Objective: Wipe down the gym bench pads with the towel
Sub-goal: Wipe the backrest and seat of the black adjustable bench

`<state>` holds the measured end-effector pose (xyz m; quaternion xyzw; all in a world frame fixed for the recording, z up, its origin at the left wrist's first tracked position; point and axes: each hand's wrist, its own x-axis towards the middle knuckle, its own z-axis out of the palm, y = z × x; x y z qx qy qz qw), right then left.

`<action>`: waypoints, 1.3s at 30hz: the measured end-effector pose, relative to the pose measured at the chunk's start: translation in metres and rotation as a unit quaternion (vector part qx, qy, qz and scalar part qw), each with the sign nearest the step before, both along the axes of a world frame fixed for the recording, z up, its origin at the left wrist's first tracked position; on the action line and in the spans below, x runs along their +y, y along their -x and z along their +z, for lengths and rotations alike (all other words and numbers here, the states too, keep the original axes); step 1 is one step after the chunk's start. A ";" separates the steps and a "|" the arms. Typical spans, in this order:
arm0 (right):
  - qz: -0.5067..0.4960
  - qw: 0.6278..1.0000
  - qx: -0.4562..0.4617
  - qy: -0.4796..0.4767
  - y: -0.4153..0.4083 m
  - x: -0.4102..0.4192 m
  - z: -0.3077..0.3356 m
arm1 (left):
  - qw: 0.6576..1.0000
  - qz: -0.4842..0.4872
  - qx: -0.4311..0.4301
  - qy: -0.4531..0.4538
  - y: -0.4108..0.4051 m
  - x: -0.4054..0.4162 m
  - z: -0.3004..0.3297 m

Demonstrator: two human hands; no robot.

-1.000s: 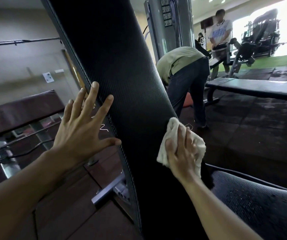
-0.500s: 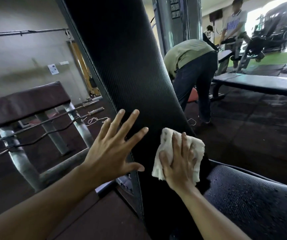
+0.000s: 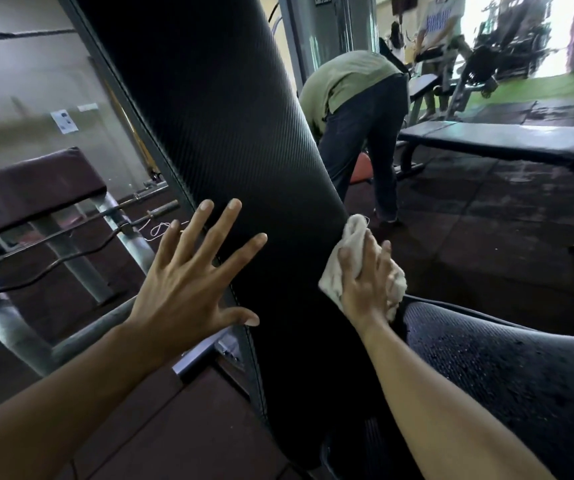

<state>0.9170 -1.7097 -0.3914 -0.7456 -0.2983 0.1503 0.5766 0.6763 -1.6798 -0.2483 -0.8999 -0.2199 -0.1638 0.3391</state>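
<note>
Head view. We brace the inclined back pad w/ our left hand: fingers straight and fanned wide, nothing held, the tips over the pad's stitched left edge, though we cannot tell whether they press on it. Our right hand pins the towel against the pad's right edge, fingers curled over the bunched cloth; folds stick out above the fingertips and below the heel of the hand. Just right of that wrist lies the seat pad, speckled w/ droplets.

Handling, as we judge it: towel is light, soft, crumples easily, so best held as a wad under curled fingers w/ loose ends tucked in. Pad covering looks ribbed and smooth, prob. slick where wet; padding should give slightly under pressure, frame beneath is rigid.
</note>
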 end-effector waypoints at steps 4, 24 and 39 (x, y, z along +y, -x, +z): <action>0.005 0.998 0.055 -0.008 0.004 -0.003 -0.005 | 1.000 -0.002 -0.011 0.000 -0.001 0.004 -0.001; 0.056 0.998 -0.026 -0.020 0.142 -0.058 -0.023 | 0.999 -0.017 -0.029 0.025 -0.001 0.001 -0.002; 0.077 0.994 -0.083 0.005 0.164 -0.064 -0.029 | 1.000 -0.003 -0.008 0.017 0.003 0.002 -0.003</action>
